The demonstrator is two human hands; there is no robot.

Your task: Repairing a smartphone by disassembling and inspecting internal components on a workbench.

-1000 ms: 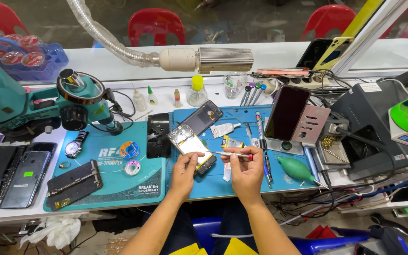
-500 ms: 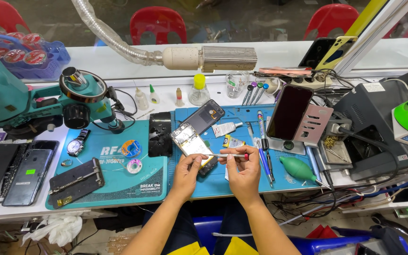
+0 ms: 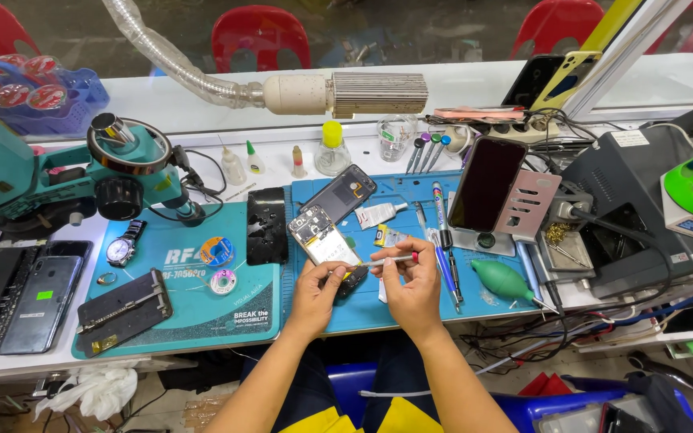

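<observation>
Meanwhile left hand (image 3: 314, 293) steadies opened phone (image 3: 324, 240); right hand (image 3: 411, 281) pinches tweezers (image 3: 382, 261) beside pens (image 3: 441, 232).

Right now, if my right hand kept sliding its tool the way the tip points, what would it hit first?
Probably the opened phone: the right hand aims its thin tool leftward at the phone's lower end, beside the left hand. Depth is unclear.

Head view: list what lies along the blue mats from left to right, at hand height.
Wristwatch → tape rolls → opened phone → left hand → right hand → green air blower.
</observation>
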